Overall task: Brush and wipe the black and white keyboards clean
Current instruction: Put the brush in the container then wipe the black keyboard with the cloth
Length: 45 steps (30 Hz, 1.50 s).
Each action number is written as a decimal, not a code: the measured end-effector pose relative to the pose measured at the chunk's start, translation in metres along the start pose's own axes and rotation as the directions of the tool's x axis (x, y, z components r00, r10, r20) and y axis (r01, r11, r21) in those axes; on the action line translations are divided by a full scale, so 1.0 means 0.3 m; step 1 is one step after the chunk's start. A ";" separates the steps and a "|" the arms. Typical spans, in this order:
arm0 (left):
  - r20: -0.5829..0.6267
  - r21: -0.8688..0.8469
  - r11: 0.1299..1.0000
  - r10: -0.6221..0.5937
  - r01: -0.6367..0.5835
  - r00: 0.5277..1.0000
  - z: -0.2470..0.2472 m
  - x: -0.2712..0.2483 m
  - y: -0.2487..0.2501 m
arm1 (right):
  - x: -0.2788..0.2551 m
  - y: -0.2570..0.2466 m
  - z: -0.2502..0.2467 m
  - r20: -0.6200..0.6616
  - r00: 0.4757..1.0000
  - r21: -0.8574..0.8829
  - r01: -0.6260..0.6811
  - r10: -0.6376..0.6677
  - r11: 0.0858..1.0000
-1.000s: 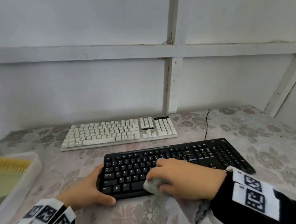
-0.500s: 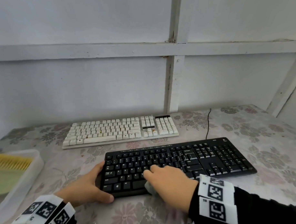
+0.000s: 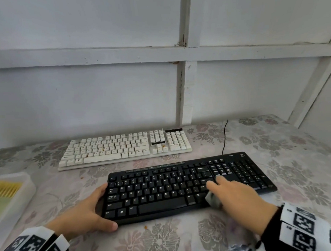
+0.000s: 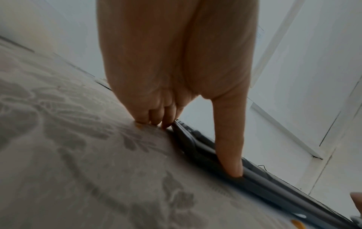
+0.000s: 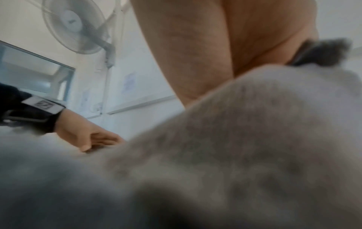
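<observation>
The black keyboard [image 3: 163,189] lies near me on the flowered tablecloth, with the white keyboard [image 3: 114,147] behind it toward the wall. My left hand [image 3: 92,208] grips the black keyboard's front left corner: the thumb lies along the front edge and the fingers sit against the left side. In the left wrist view the thumb [image 4: 231,147] presses the keyboard's edge [image 4: 274,181]. My right hand [image 3: 236,196] holds a bunched grey cloth [image 3: 213,198] down on the keys right of the space bar, fingers reaching toward the arrow keys. The cloth [image 5: 235,139] fills the right wrist view.
A white plastic tray [image 3: 26,188] with a yellow-bristled brush [image 3: 5,187] sits at the table's left edge. The black keyboard's cable [image 3: 224,138] runs back toward the wall. A small orange crumb [image 3: 145,227] lies on the cloth in front of the keyboard. The white wall stands close behind.
My right hand has slid the cloth rightward across the black keyboard, from the left letter keys to right of the space bar. The left hand has kept its hold.
</observation>
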<state>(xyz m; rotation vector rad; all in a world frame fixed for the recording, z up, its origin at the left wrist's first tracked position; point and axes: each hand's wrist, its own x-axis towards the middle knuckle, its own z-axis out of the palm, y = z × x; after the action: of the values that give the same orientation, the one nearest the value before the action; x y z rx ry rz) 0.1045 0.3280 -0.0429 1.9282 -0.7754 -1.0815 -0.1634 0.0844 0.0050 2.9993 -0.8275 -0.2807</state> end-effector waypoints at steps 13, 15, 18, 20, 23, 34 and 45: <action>-0.004 -0.057 0.998 0.013 -0.013 1.000 0.008 -0.001 0.002 | -0.054 0.410 0.009 -0.016 0.941 0.039 -0.338 0.339 0.940; 0.003 -0.052 0.999 -0.005 0.005 1.000 0.008 -0.004 0.007 | -0.058 0.434 -0.008 -0.043 0.927 0.049 -0.372 0.374 0.927; 0.007 -0.012 1.000 -0.024 0.024 1.000 0.009 -0.010 0.022 | -0.051 0.425 -0.052 0.004 0.948 0.143 -0.317 0.319 0.938; 0.008 0.022 0.999 -0.031 0.031 0.999 0.007 -0.017 0.027 | -0.038 0.397 -0.078 0.092 0.967 0.196 -0.253 0.239 0.947; -0.021 0.160 0.986 -0.041 0.044 0.999 0.011 -0.037 0.046 | -0.013 0.344 -0.105 0.147 0.978 0.219 -0.176 0.146 0.960; -0.278 0.510 0.852 0.034 0.118 0.960 0.089 -0.178 0.103 | 0.070 0.076 -0.187 0.068 0.969 0.535 0.164 -0.236 0.829; -0.594 0.404 0.914 0.243 0.023 0.767 -0.041 -0.373 0.048 | 0.185 -0.346 -0.230 -0.013 0.890 0.719 0.325 -0.456 0.614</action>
<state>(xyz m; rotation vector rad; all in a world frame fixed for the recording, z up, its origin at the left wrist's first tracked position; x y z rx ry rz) 0.0629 0.4135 0.0191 2.3441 -0.7281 -0.1370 -0.0517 0.1431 0.0568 3.9468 -0.2692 -0.2765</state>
